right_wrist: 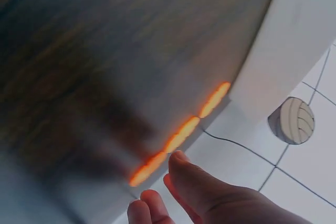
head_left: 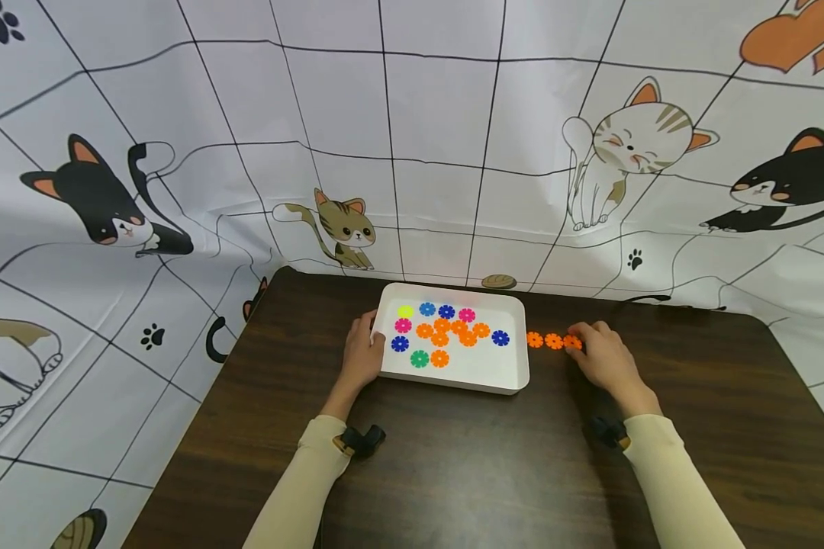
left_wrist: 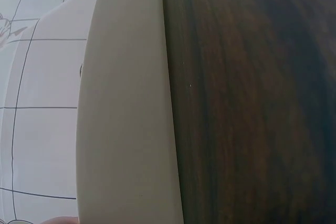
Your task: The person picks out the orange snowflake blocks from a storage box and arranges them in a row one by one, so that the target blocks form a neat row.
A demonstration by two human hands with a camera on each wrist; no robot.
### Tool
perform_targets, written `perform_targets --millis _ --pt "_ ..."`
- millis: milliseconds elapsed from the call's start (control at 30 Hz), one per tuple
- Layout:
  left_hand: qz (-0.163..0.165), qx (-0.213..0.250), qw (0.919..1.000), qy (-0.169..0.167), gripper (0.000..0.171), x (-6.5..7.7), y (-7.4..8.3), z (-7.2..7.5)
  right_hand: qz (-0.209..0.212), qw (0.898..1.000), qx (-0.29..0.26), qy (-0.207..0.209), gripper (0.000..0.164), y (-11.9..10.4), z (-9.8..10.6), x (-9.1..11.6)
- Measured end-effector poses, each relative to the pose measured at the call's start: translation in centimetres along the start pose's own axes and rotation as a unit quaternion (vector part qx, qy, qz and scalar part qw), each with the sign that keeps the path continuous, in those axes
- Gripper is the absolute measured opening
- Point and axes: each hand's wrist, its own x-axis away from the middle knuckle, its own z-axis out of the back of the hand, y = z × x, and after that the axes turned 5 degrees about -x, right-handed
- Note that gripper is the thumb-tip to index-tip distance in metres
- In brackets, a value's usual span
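A shallow white tray (head_left: 463, 375) lies on the table, holding several notched plastic discs in orange, blue, pink, green and yellow. At its left end my left hand (head_left: 364, 352) grips the rim, thumb on the near side. The left wrist view has the tray's side wall (left_wrist: 126, 98) and a bit of finger at the bottom edge. Right of the tray, three orange notched discs (head_left: 553, 341) form a row on the table. My right hand (head_left: 604, 358) pinches the rightmost disc (right_wrist: 147, 169); its thumb and fingertips are right at that disc in both views.
The dark wooden table (head_left: 467, 473) reaches back to a white cloth (head_left: 439, 107) with grid lines and cartoon cats. This cloth rises behind the table and along its left side. Each wrist wears a dark strap with a small device.
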Motion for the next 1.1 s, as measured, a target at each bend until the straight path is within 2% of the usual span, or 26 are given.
perform_targets --millis 433,833,1100 --pt "0.005 0.003 1.0 -0.004 0.051 -0.1 -0.3 0.0 0.015 1.0 -0.009 0.017 0.035 -2.9 0.7 -0.1" --pt "0.004 0.001 1.0 0.0 0.051 0.0 0.1 0.1 0.033 0.999 -0.026 0.023 0.034 -5.1 1.0 -0.3" --pt "-0.007 0.003 1.0 0.005 0.05 -0.1 0.0 0.1 0.043 0.998 -0.027 0.024 0.034 -6.7 1.1 -0.6"
